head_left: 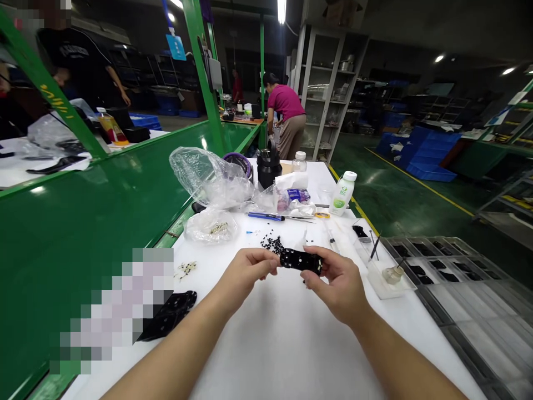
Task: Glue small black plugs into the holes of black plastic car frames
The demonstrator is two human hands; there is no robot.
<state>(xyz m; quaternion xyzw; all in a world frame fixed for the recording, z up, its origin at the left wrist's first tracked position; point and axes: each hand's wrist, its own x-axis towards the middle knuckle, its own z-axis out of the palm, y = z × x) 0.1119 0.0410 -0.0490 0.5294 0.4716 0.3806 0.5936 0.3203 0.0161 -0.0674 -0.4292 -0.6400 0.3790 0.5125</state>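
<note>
A black strip [300, 261] spotted with white is held just above the white table [283, 350], gripped at its ends by the left hand [245, 272] and the right hand [338, 286], with the fingers closed on it from either side. Just beyond the strip, small black pieces [271, 243] are scattered on the table. Toward the table's left edge, a black piece [170, 314] is laid, partly hidden by blurring, and a small plastic bag [210, 228] of pale parts is placed farther back. A blue utility knife [265, 216] is lying behind the scattered pieces. Near the right edge, a small jar [392, 274] is set in a plastic tray [375, 283]. At the table's far end, a white bottle [343, 193], black cylinders [265, 169] and a crumpled plastic bag [208, 178] are grouped. A green workbench [83, 266] is placed left of the table, and a rack of trays [458, 294] right of it. Beyond the table, a person in a pink shirt [285, 103] is seen beside shelves [328, 83], while blue crates [428, 155] are stacked on the green floor [400, 189].
</note>
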